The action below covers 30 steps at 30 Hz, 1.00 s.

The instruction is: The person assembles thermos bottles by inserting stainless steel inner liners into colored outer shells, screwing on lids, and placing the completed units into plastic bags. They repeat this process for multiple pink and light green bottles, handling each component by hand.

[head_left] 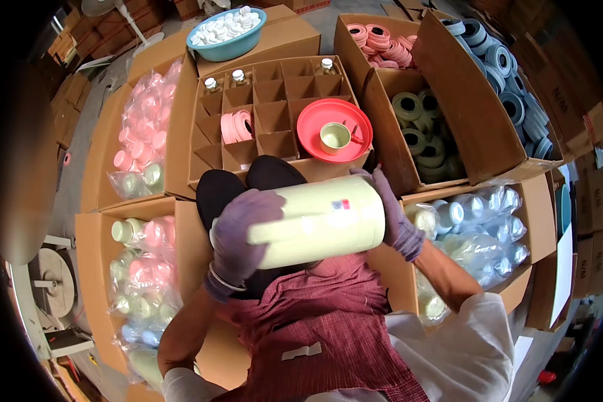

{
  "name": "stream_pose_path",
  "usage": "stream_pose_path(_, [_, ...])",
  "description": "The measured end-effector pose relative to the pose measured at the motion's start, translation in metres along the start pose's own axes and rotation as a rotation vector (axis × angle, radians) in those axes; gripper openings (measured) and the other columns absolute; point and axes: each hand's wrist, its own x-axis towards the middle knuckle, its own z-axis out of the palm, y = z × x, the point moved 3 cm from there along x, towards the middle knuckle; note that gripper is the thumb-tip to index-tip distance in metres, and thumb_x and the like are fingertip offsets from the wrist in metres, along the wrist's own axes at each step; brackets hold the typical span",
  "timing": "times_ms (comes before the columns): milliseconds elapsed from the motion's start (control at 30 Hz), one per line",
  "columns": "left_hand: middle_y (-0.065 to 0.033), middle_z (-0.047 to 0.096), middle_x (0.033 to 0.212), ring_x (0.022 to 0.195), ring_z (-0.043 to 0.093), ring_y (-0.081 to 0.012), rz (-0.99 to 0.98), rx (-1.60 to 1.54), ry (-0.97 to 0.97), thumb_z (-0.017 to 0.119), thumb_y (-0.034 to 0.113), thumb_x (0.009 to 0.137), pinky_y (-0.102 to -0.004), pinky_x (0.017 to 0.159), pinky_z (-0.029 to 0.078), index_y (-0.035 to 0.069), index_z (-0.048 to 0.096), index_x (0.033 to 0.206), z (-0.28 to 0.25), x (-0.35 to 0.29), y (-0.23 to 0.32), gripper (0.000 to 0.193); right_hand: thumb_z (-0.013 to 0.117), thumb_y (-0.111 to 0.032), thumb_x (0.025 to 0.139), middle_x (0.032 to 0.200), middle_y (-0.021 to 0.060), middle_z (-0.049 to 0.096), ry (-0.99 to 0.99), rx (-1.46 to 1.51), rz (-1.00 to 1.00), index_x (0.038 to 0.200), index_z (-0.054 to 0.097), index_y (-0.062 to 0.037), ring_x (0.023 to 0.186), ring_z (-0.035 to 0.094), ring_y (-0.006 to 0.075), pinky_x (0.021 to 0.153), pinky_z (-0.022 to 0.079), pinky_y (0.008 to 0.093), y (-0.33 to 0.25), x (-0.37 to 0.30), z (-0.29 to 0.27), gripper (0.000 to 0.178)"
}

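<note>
Because it looked smooth, stiff and liable to slip, the pale-green, hard-shelled cylindrical flask [318, 224], held sideways above the burgundy cloth apron [308, 301] and probably moderately light, suited support at both ends, where the purple-gloved left hand [244, 231] and purple-gloved right hand [396, 218] grasped it.

Stacked brown cartons [600, 251], far right.
</note>
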Motion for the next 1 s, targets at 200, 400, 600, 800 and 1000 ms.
stream_pose_path(200, [-0.0092,0.072,0.085,0.079,0.067,-0.0151,-0.523,-0.108,-0.019,0.059,0.012,0.089,-0.0285,0.072,0.052,-0.002,0.07,0.096,0.002,-0.025,-0.036,0.019,0.059,-0.028,0.084,0.142,0.0148,0.043,-0.457,-0.763,-0.723,0.129,0.053,-0.0026,0.139,0.034,0.0283,0.115,0.021,0.0382,-0.046,-0.012,0.047,0.052])
stream_pose_path(400, [-0.0113,0.071,0.098,0.091,0.067,-0.0194,-0.598,-0.387,0.332,0.055,0.011,0.092,-0.0307,0.081,0.052,-0.005,0.069,0.101,-0.028,-0.022,-0.035,0.023,0.055,-0.014,0.085,0.142,0.0127,0.045,-0.515,-0.722,-0.7,0.132,0.052,-0.0036,0.134,0.039,0.0227,0.113,0.026,0.0341,-0.063,0.023,0.072,0.048])
stream_pose_path(600, [-0.0118,0.066,0.111,0.103,0.063,-0.0187,-0.728,-0.479,0.507,0.055,0.012,0.094,-0.0331,0.088,0.05,-0.003,0.06,0.117,-0.037,0.003,-0.062,0.027,0.074,-0.037,0.076,0.124,0.0262,0.05,0.057,-1.674,-0.675,0.133,0.052,-0.019,0.117,0.052,0.0432,0.099,0.045,0.047,-0.031,0.209,-0.08,0.064])
stream_pose_path(800, [-0.0125,0.056,0.128,0.111,0.059,-0.0262,-0.695,-0.898,0.577,0.056,-0.007,0.088,-0.0371,0.095,0.05,0.001,0.042,0.137,0.032,0.028,-0.106,0.052,0.078,-0.028,0.071,0.122,0.0238,0.052,0.044,-1.764,-0.646,0.09,0.063,-0.0059,0.118,0.05,0.0422,0.099,0.041,0.0516,-0.01,0.215,-0.069,0.032])
stream_pose_path(1000, [-0.0093,0.048,0.137,0.126,0.048,-0.0276,-0.904,-1.709,0.758,0.038,0.032,0.103,-0.0467,0.104,0.043,0.016,0.039,0.142,0.077,0.036,-0.117,0.042,0.078,-0.026,0.066,0.128,0.0253,0.048,-0.164,-1.551,-1.159,0.1,0.056,-0.0054,0.115,0.05,0.0434,0.102,0.035,0.0582,-0.059,0.059,0.041,0.046])
